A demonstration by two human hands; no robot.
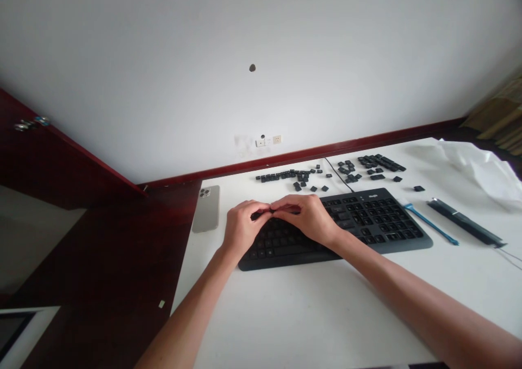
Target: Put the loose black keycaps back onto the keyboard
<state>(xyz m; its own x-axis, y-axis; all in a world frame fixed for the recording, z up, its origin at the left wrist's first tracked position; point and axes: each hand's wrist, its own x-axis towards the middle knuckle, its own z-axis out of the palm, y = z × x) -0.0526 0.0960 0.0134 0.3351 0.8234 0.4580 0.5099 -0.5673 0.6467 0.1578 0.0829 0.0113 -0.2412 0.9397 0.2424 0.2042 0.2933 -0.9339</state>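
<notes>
A black keyboard (pixel 367 219) lies on the white table (pixel 310 309). My left hand (pixel 241 226) and my right hand (pixel 306 215) meet above its left half, fingers curled in a pinch. Their fingertips touch at a small dark piece (pixel 271 210), likely a keycap, over the top row. Several loose black keycaps (pixel 285 176) lie in a row behind the keyboard, and another cluster of loose keycaps (pixel 379 164) sits further right. The keyboard's cable (pixel 337 174) runs back toward the wall.
A grey phone (pixel 206 208) lies face down at the table's left edge. A blue tool (pixel 432 225) and a long black bar (pixel 465 222) lie right of the keyboard, with crumpled white paper (pixel 477 168) behind. Dark red floor lies to the left.
</notes>
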